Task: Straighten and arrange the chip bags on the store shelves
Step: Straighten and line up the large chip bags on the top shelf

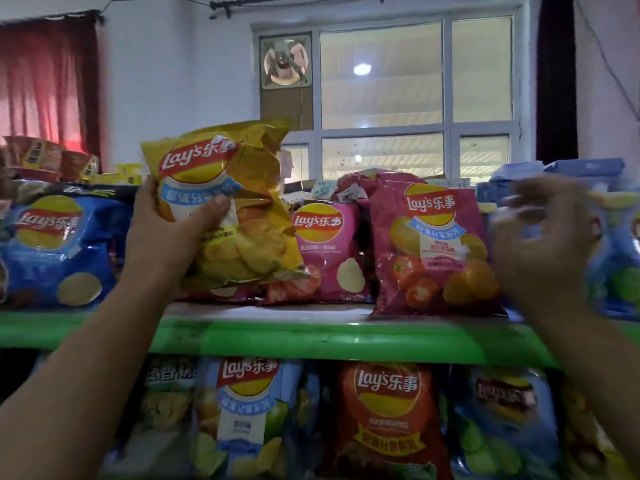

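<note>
My left hand (166, 233) grips a yellow chip bag (239, 209) by its left edge and holds it upright above the top shelf (311, 336). On that shelf stand a blue bag (52, 251) at the left, a small pink bag (332, 251) in the middle and a larger pink tomato bag (433, 251) to its right. My right hand (540, 237) is blurred, its fingers spread, and hovers in front of a light blue bag (620, 258) at the right end. It holds nothing.
The shelf has a green front edge. Below it stand more chip bags: a light blue lime one (242, 417), a red one (388, 420) and a blue one (502, 424). Noodle cups (45, 157) sit at the back left; a window (415, 95) is behind.
</note>
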`<state>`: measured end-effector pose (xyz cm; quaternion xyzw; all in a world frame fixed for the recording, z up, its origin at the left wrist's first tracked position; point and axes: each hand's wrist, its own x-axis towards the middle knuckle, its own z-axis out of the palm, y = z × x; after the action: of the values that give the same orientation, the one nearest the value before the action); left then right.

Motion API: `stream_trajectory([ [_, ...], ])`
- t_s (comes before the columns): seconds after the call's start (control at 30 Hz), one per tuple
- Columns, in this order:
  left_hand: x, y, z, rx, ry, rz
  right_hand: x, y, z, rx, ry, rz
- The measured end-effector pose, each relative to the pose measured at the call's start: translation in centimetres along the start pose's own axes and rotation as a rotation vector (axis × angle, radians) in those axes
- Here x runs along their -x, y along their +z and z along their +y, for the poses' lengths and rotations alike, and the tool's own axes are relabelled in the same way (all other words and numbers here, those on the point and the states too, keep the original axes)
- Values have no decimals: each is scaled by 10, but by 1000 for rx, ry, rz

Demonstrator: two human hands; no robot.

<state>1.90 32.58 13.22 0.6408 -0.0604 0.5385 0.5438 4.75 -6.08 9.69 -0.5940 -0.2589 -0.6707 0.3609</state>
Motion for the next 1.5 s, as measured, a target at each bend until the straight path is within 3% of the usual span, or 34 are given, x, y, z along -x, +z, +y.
stream_trajectory([
  [0.17,-13,-57,-11,-30,-3,36,22,114,-91,-213,49,-276],
  [0.4,-22,-112,-24,-57,14,-2,24,242,-141,-355,551,-664],
  [0.53,-28,-129,-21,-56,63,-20,27,288,-152,-305,730,-756],
  [0.73,-36,-148,-22,-37,94,-31,39,317,-160,-241,779,-638],
  [0.97,-36,-156,-21,-32,85,-41,26,306,-156,-545,874,-457],
  [1.23,-29,-150,-9,-5,89,-41,-8,238,-137,-648,827,-334],
  [1.5,-34,-111,-30,-113,39,-18,-18,158,-98,-483,830,-278],
])
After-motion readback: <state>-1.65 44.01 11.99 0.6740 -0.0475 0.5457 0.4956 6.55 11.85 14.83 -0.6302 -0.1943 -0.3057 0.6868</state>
